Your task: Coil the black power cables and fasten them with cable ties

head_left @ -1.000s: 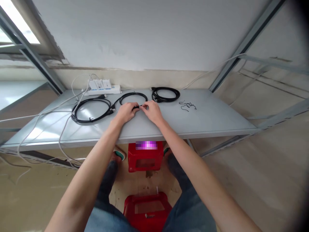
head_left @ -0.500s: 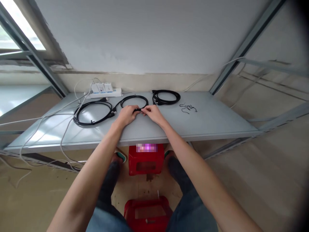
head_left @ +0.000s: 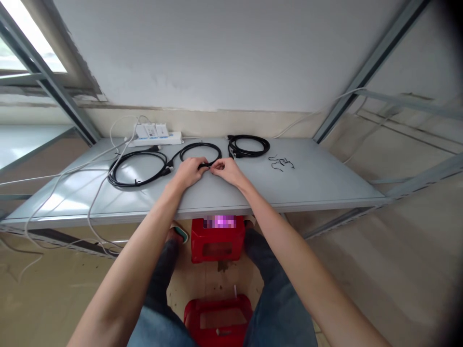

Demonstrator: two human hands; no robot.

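Note:
In the head view, a coiled black cable (head_left: 200,144) lies at the middle of the shelf. My left hand (head_left: 191,171) is closed on its near side, fingers wrapped over the strands. Just to the right, my right hand (head_left: 226,169) is closed in a pinch by the same part of the coil; what sits between its fingertips is too small to make out. Another looped black cable (head_left: 112,176) rests to the left, and a third coiled black cable (head_left: 268,146) to the right, behind my right hand. Several short black ties (head_left: 282,163) are scattered farther right.
A white power strip (head_left: 155,140) with plugged-in adapters stands against the wall, back left. White cords (head_left: 92,202) trail over the shelf's left front edge. Metal uprights (head_left: 334,108) flank the shelf (head_left: 318,190). Below are a red stool (head_left: 217,241) and a second red stool (head_left: 219,320).
My right fingertips have shifted slightly left and down, curling closer to the left hand. The left hand keeps its grip on the coil; the view has moved slightly.

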